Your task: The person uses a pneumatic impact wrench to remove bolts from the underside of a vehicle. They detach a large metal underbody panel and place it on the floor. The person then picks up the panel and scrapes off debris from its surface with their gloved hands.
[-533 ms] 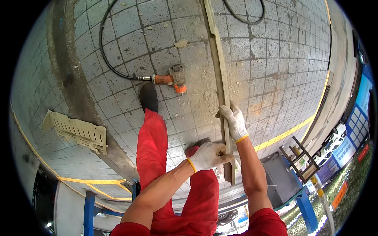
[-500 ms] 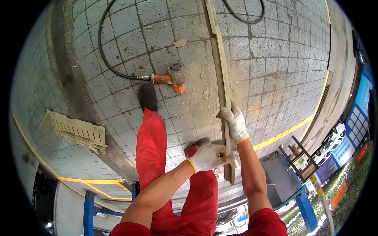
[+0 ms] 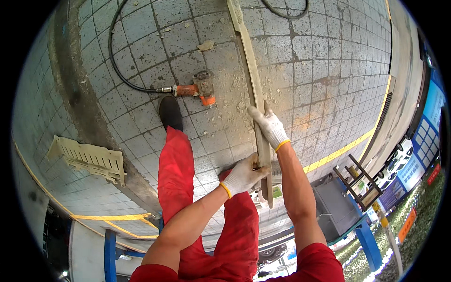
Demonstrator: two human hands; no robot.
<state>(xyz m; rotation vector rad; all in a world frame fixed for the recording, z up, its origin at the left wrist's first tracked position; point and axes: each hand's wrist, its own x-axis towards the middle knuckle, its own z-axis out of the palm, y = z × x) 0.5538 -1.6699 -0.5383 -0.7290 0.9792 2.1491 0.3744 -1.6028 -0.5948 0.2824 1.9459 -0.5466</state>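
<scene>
A long, narrow, dirt-caked strip [image 3: 252,75] runs from the far edge of the view to its near end between my forearms. My left hand [image 3: 244,176], in a white knit glove with a yellow cuff, pinches the strip close to that end. Farther up, my right hand [image 3: 271,126], gloved alike, is closed over it from the right side, partly hiding its fingertips. To the left of the strip an orange and dark air impact wrench [image 3: 197,88] lies on the floor, joined to a black hose [image 3: 111,47].
Dirt crumbs [image 3: 235,103] and a flat flake [image 3: 206,45] lie on the grey tiles. A slotted, dusty panel [image 3: 89,157] rests at left. My shoe [image 3: 170,112] is beside the wrench. At right stand a grey metal box [image 3: 334,207] and a dark frame [image 3: 359,183].
The strip has shifted slightly away from me, with both hands on it. My right hand has moved farther up its length. The whole view has also shifted a little.
</scene>
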